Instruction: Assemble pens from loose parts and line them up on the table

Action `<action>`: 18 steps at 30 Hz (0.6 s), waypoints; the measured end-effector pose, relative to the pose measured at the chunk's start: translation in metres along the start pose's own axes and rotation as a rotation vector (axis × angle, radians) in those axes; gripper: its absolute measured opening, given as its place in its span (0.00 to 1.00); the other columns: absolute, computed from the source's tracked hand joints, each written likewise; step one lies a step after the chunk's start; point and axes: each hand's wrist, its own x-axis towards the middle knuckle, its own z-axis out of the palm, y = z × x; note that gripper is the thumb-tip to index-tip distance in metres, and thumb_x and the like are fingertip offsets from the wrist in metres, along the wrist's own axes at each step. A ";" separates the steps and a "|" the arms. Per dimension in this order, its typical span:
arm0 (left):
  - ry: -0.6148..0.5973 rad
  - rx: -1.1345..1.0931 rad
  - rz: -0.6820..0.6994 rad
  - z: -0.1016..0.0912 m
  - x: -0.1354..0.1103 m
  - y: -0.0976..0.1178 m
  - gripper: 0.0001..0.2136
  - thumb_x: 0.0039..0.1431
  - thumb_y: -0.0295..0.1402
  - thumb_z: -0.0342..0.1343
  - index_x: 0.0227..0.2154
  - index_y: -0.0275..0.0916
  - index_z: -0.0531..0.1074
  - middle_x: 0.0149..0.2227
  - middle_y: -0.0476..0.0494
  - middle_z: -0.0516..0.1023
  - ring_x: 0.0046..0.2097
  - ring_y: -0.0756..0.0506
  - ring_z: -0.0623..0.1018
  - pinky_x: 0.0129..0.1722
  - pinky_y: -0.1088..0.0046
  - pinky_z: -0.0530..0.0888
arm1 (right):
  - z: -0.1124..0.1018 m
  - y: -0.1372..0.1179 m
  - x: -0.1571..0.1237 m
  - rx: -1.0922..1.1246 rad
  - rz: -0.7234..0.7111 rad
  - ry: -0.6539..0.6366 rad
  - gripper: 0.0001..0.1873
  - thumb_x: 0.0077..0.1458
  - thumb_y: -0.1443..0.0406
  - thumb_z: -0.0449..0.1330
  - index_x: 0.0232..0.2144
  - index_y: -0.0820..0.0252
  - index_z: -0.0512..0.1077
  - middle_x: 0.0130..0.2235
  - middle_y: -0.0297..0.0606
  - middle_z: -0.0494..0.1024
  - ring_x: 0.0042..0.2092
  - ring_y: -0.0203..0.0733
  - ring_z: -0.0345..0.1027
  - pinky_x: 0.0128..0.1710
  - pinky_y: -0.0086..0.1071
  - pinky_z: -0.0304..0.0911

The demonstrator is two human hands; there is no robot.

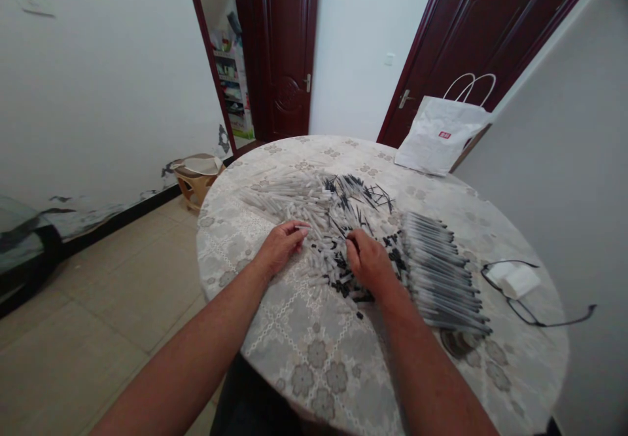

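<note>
Head: pens [439,272] on tablecloth [333,351], dark-red doors [288,23]

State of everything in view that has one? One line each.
Left hand: pinched, apparently on a pale tube
Right hand: curled; hold unclear
Loose pale tubes: heaped
Small black pieces: scattered
Pen-like sticks: laid side by side
Glasses: unfolded
White bag: upright, handles up
Right-hand door: looks shut
</note>
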 end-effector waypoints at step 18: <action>0.121 -0.067 0.043 0.007 -0.005 0.005 0.15 0.49 0.39 0.68 0.37 0.36 0.78 0.35 0.45 0.80 0.30 0.50 0.77 0.37 0.67 0.80 | 0.005 -0.011 0.000 0.109 -0.114 0.110 0.11 0.67 0.64 0.49 0.41 0.59 0.71 0.39 0.42 0.76 0.41 0.43 0.70 0.44 0.32 0.62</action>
